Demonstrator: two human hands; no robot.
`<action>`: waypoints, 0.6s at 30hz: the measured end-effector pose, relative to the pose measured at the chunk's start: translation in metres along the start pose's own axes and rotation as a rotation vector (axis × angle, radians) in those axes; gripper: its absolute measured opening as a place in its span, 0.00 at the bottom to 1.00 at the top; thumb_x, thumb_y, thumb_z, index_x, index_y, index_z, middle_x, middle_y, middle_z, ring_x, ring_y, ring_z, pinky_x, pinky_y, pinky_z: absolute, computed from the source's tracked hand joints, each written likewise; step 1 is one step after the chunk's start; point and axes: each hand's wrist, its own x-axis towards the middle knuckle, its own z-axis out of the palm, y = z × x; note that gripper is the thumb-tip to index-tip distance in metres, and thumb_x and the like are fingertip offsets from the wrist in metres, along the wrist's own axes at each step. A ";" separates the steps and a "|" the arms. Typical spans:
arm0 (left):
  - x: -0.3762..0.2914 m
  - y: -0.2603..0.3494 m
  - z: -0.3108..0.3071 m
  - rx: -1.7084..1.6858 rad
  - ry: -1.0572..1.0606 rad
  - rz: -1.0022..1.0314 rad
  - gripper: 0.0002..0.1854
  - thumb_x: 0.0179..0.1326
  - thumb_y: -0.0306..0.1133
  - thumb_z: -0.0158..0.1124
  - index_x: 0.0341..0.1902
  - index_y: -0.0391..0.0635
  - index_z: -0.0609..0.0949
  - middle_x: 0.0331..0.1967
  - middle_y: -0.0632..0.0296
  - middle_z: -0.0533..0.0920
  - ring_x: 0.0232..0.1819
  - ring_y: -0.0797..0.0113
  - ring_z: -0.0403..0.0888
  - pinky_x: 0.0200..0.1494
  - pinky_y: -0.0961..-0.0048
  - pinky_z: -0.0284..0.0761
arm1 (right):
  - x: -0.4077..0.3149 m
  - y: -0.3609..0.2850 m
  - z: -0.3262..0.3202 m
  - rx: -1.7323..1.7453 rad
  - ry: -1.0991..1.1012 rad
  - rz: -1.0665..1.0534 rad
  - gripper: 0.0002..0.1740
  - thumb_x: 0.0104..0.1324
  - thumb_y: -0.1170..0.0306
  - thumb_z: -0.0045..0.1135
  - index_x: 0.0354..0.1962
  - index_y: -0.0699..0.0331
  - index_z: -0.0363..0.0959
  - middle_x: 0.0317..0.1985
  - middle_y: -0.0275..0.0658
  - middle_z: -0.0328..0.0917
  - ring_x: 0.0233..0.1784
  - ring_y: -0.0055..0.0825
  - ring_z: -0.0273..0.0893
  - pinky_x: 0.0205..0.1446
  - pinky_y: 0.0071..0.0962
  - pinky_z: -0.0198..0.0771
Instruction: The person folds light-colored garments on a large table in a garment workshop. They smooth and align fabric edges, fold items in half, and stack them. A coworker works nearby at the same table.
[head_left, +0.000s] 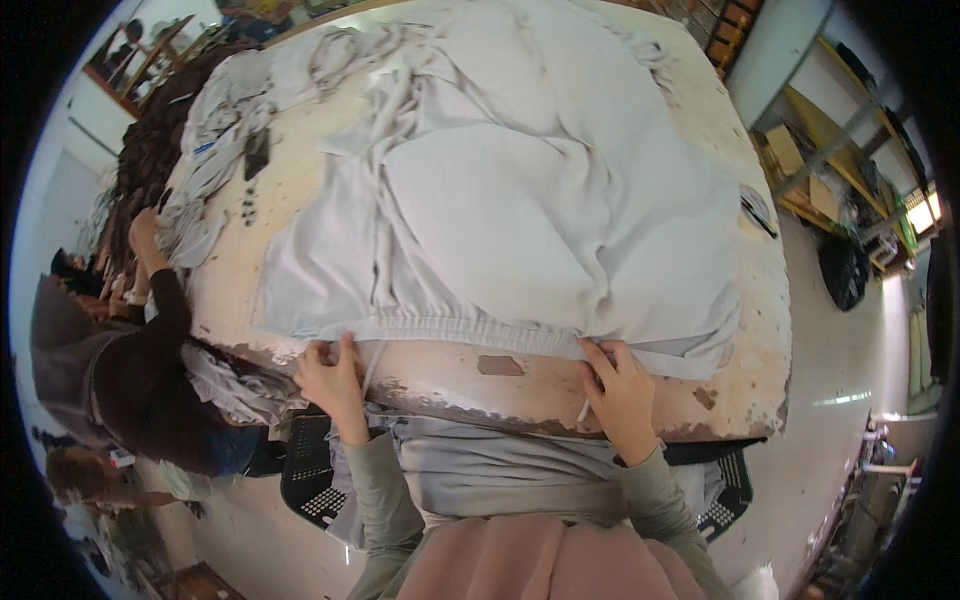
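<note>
A light grey cloth garment (480, 195) lies spread on the worktable, its gathered elastic waistband (465, 328) along the near edge. My left hand (330, 382) is at the left end of the waistband, thumb and fingertips touching the cloth edge; whether it pinches the cloth is unclear. At the band's right end, my right hand (622, 397) touches the edge with its index fingertip, thumb apart. A pale drawstring (373, 367) hangs from the band beside my left hand. Another cord end (583, 409) shows under my right thumb.
The worktable (450, 379) has a worn, chipped near edge. A phone (256, 154) and crumpled grey garments (217, 157) lie at the left, before a dark cloth pile (161, 127). A co-worker (135, 375) works there. A dark pen-like tool (759, 216) rests at the right edge. Shelves (840, 157) stand beyond.
</note>
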 end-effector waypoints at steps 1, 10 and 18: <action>0.004 0.001 0.000 -0.080 -0.075 -0.047 0.17 0.51 0.46 0.69 0.33 0.44 0.81 0.31 0.57 0.78 0.38 0.55 0.73 0.41 0.60 0.67 | 0.004 -0.001 0.006 -0.048 0.024 -0.016 0.12 0.57 0.75 0.58 0.41 0.60 0.76 0.35 0.37 0.71 0.33 0.35 0.74 0.34 0.30 0.69; -0.007 0.028 -0.002 -1.959 -0.468 -0.638 0.18 0.65 0.34 0.47 0.55 0.37 0.70 0.53 0.51 0.76 0.56 0.54 0.74 0.58 0.50 0.72 | 0.005 -0.008 0.005 -0.062 -0.017 0.092 0.10 0.61 0.74 0.53 0.42 0.61 0.73 0.40 0.41 0.74 0.41 0.41 0.76 0.39 0.34 0.71; 0.001 0.102 -0.023 -1.760 -0.220 -0.484 0.33 0.58 0.17 0.59 0.63 0.49 0.57 0.50 0.58 0.73 0.48 0.66 0.74 0.49 0.71 0.73 | 0.054 -0.032 -0.056 0.154 -0.298 -0.212 0.09 0.63 0.74 0.52 0.43 0.62 0.69 0.39 0.42 0.71 0.37 0.44 0.73 0.40 0.35 0.68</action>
